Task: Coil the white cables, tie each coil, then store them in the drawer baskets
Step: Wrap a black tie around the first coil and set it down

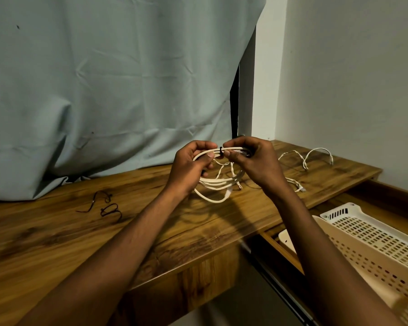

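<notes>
A coiled white cable point(218, 182) hangs a little above the wooden desk point(80, 231), held upright between both hands. My left hand point(190, 167) grips the coil's top left part. My right hand point(253, 161) pinches the coil's top just right of a thin black tie point(221, 150) wrapped around the strands. A loose end with a plug dangles at the coil's bottom. Another white cable point(304, 158) lies uncoiled on the desk to the right. Two cream perforated baskets point(353, 234) sit in the open drawer at the lower right.
Dark twist ties point(107, 207) lie loose on the desk to the left. A pale grey-green cloth point(104, 90) hangs behind the desk and bunches on its back edge. A white wall stands to the right.
</notes>
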